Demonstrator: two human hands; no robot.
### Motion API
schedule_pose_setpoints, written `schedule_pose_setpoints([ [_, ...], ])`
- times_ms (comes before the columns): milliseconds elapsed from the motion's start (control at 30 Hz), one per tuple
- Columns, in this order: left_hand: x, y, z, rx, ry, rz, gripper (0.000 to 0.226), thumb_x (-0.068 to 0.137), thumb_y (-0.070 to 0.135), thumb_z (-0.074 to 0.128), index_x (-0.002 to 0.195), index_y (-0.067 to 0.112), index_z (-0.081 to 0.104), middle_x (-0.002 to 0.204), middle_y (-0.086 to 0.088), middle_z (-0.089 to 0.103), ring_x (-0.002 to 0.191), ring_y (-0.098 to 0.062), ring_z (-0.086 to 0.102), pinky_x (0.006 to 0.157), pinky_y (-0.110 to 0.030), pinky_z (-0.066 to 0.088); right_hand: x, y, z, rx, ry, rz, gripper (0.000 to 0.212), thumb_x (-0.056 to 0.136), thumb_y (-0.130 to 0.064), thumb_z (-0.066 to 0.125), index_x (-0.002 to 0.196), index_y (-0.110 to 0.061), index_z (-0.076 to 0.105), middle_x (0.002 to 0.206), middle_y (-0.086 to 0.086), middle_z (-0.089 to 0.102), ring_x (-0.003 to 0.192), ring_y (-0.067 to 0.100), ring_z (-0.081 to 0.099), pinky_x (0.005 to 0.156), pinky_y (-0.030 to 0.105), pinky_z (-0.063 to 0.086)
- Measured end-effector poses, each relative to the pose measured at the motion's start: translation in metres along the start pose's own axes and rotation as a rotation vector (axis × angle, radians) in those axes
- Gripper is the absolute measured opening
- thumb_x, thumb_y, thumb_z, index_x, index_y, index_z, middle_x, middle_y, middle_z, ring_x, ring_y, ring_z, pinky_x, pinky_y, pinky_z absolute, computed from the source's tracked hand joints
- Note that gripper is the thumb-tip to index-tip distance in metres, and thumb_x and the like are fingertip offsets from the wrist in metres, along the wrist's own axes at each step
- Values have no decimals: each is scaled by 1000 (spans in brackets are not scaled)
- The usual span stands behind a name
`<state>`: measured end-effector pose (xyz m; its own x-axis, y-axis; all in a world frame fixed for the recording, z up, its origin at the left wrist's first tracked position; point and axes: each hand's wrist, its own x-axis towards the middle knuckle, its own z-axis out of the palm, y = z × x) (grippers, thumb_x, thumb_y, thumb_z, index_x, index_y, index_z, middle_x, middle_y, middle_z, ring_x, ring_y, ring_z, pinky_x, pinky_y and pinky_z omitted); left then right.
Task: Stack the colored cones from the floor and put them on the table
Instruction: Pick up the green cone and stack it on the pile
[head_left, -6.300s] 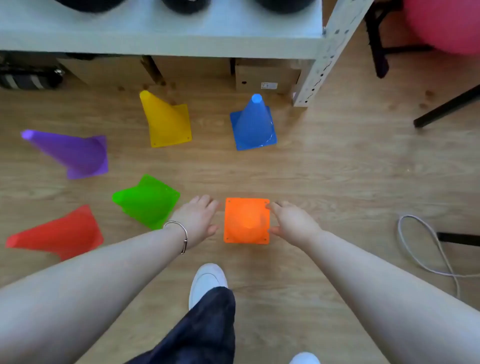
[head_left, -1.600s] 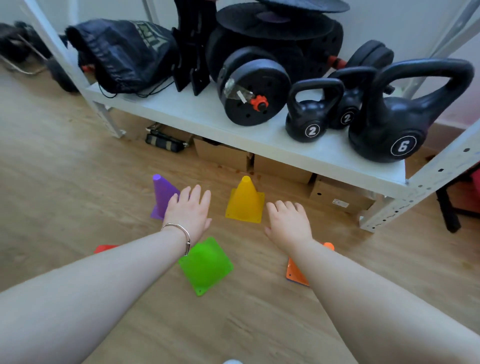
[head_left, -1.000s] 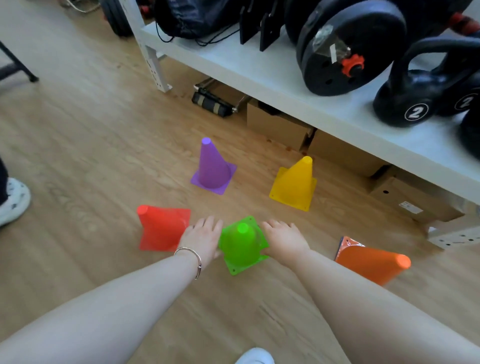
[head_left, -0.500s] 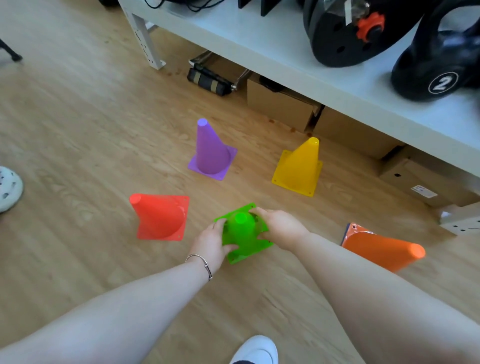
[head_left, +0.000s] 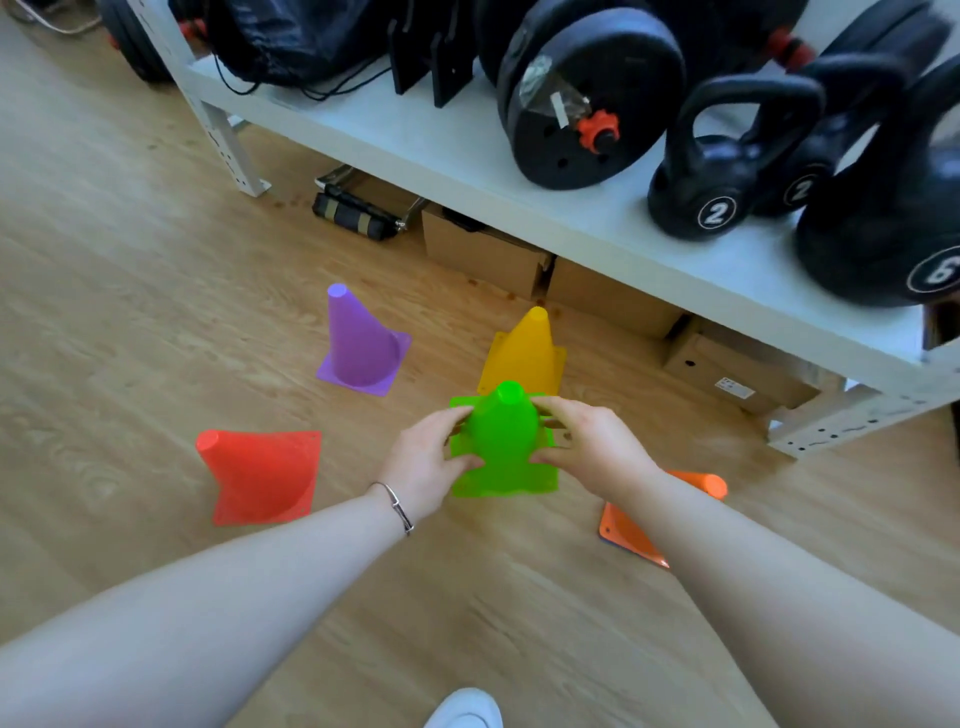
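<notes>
A green cone (head_left: 503, 441) is held above the floor between both hands, tip pointing up and away. My left hand (head_left: 423, 462) grips its left side and my right hand (head_left: 592, 441) grips its right side. Behind it a yellow cone (head_left: 527, 348) stands upright, partly hidden by the green one. A purple cone (head_left: 358, 340) stands to the left of that. A red cone (head_left: 260, 475) stands at the left. An orange cone (head_left: 631, 535) sits behind my right forearm, mostly hidden; a sliver of blue shows under its base.
A white metal shelf (head_left: 452, 150) runs across the back, carrying black kettlebells (head_left: 727, 171), a weight plate (head_left: 592, 98) and a black bag (head_left: 280, 41). Cardboard boxes (head_left: 488, 249) sit under it. My white shoe (head_left: 465, 709) is at the bottom edge.
Both hands closed on the green cone and lifted it off the floor, towards the yellow cone. The view tilted up, showing more of the shelf.
</notes>
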<state>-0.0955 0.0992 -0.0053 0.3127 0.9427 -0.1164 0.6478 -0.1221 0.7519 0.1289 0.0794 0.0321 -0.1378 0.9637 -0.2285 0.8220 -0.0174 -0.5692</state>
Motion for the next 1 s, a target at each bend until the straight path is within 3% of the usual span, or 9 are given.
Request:
schedule_pose_setpoints([
  [267, 36, 103, 29, 35, -73, 240, 66, 69, 27, 80, 129, 21, 54, 128, -3, 63, 110, -17, 63, 96, -38, 51, -61, 40, -91, -4, 196, 102, 64, 69, -30, 82, 127, -32, 55, 117, -6, 69, 108, 10, 64, 93, 38, 52],
  [467, 46, 159, 68, 54, -185, 345, 63, 70, 26, 80, 128, 21, 54, 127, -3, 63, 110, -18, 62, 96, -37, 50, -110, 83, -119, 43, 281, 191, 63, 67, -30, 83, 124, -31, 58, 113, -5, 71, 103, 9, 66, 91, 34, 53],
  [567, 44, 168, 91, 95, -245, 361, 62, 70, 27, 79, 127, 23, 55, 125, -2, 64, 111, -17, 62, 97, -36, 50, -128, 103, -112, 73, 278, 239, 63, 68, -29, 83, 126, -29, 57, 114, -5, 70, 103, 9, 66, 89, 29, 53],
  [1000, 42, 129, 166, 263, -461, 296, 63, 69, 25, 80, 126, 22, 53, 121, -3, 65, 109, -21, 61, 94, -36, 49, -141, 168, -24, 241, 236, 394, 66, 70, -20, 82, 129, -21, 54, 123, 2, 65, 110, 16, 63, 91, 29, 49],
])
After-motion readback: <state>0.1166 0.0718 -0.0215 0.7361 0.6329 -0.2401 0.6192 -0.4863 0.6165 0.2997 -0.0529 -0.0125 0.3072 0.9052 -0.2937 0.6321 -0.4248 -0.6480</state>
